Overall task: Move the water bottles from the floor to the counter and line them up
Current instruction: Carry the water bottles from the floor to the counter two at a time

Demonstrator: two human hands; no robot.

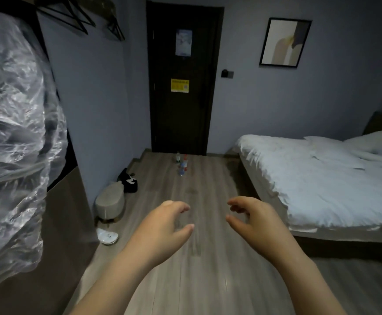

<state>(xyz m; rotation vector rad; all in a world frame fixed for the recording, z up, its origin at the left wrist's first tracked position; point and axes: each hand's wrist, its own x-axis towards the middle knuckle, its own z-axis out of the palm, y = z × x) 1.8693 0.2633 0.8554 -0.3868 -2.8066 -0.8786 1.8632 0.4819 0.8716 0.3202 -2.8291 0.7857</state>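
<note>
Wooden floor (pixel 208 258) carries the water bottles (pixel 182 164), clustered upright at twelve o'clock near the dark door (pixel 183 110); left hand (pixel 162 226) and right hand (pixel 256 223) hover loosely curled, empty, well apart from them

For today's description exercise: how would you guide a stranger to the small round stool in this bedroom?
Start at the dark door in the far wall, then follow the left wall toward the camera. Past a black bag on the floor stands the stool. Unlike the flat white disc-shaped device lying nearer, it is beige, padded and raised.
</note>
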